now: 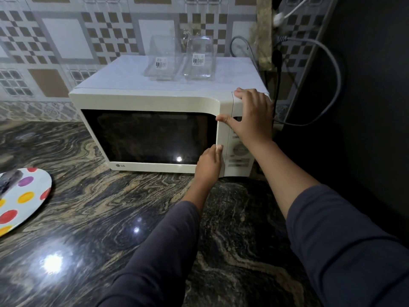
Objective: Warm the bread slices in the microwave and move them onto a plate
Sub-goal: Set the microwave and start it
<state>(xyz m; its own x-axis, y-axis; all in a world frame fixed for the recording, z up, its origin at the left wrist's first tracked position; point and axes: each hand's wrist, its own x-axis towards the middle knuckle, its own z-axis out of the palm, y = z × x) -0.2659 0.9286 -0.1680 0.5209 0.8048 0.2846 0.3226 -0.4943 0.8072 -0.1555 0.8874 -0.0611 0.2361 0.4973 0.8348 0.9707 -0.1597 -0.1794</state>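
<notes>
A white microwave (155, 100) stands on the dark marble counter (99, 218) with its door (150, 136) shut. Its window is dark, so I cannot see any bread inside. My left hand (209, 167) is at the lower right edge of the door, fingertips curled onto that edge. My right hand (252, 120) lies spread over the top right corner, above the control panel (240, 156), with the thumb touching the door's edge. A white plate (26, 196) with coloured dots sits at the far left; a blurred grey thing lies on it.
Two clear glass containers (158, 60) (200, 60) with barcode labels stand on top of the microwave. Grey cables (332, 74) loop behind its right side, beside a dark wall. A tiled wall runs behind the counter.
</notes>
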